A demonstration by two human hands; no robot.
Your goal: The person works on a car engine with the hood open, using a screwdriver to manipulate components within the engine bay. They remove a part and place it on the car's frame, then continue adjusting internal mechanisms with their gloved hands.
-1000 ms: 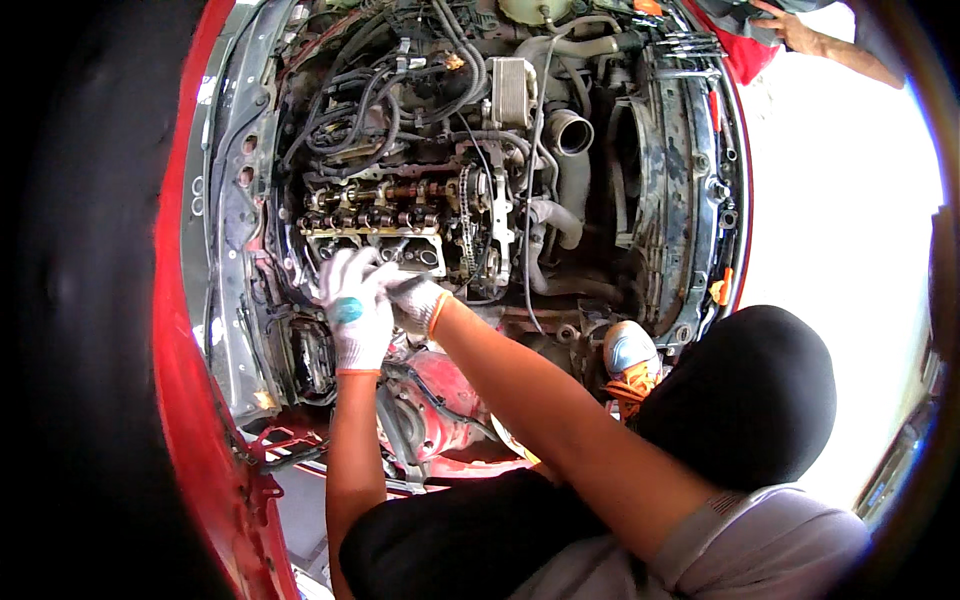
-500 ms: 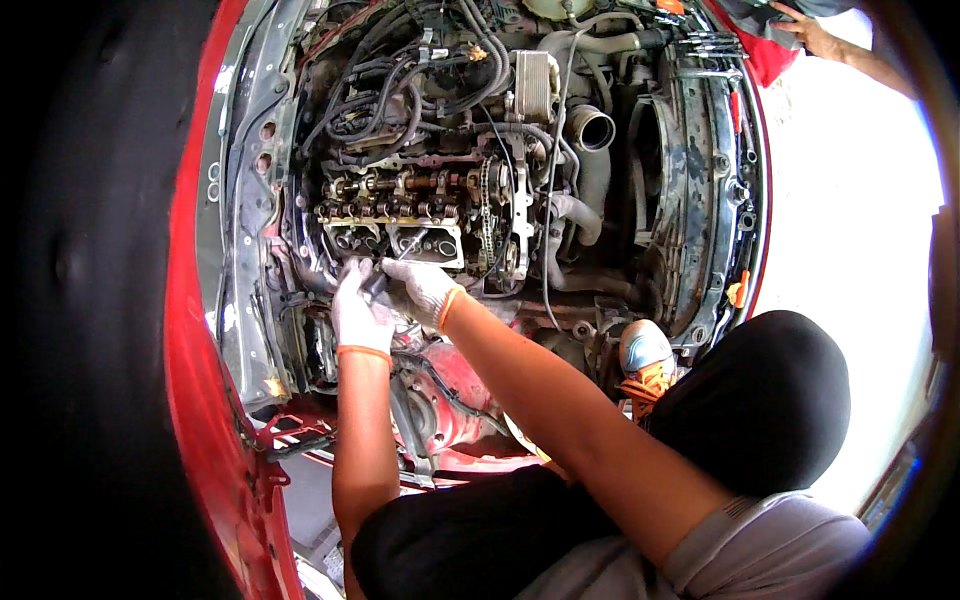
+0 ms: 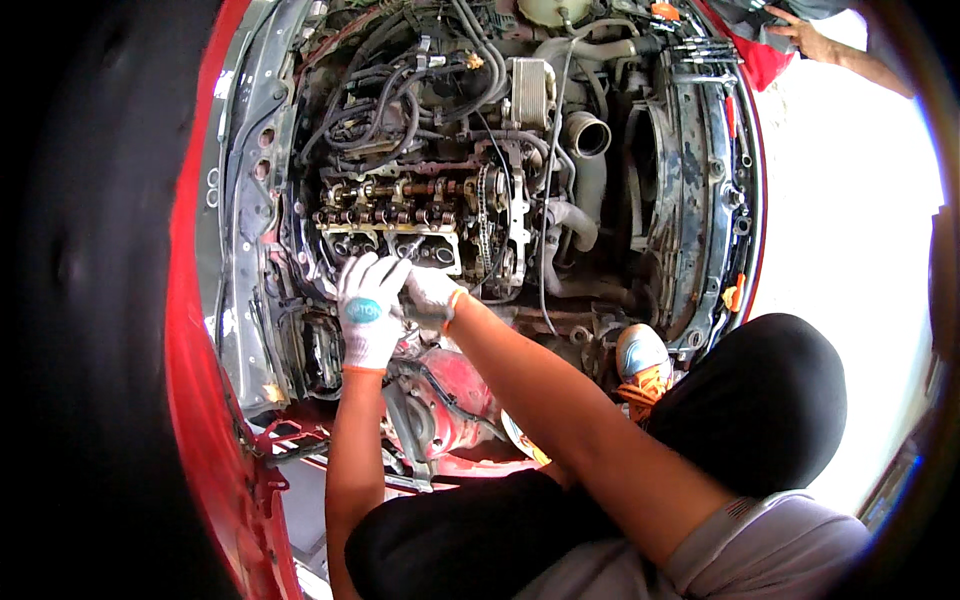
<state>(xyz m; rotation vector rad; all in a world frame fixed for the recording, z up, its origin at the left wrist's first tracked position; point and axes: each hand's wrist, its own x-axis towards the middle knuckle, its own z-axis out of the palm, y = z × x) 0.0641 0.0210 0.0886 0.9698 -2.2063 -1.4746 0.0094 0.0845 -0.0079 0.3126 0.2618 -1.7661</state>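
My left hand (image 3: pixel 370 308), in a white knit glove with an orange cuff, is at the near side of the opened engine, back up. Its fingers are stretched forward and slightly apart. My right hand (image 3: pixel 432 290), gloved likewise, is close against it on the right. Its fingers are bent in and partly covered by the left hand, so what they grip cannot be made out. Just beyond both hands lies the open cylinder head (image 3: pixel 388 243), with round ports inside a pale frame. Past it run a camshaft (image 3: pixel 400 190) and a timing chain (image 3: pixel 483 215).
A looped wiring harness (image 3: pixel 385 110) lies on the far left. An open-ended pipe (image 3: pixel 588 135) and a hose (image 3: pixel 572 222) are at right. Sockets and tools (image 3: pixel 705 50) lie along the front crossmember. My shoe (image 3: pixel 645 355) is inside the bay. Another person's hand (image 3: pixel 795 30) shows top right.
My left hand has turned back up, its fingers extending over the engine's near side. The dark piece seen between the hands is now hidden. My right hand has shifted slightly right.
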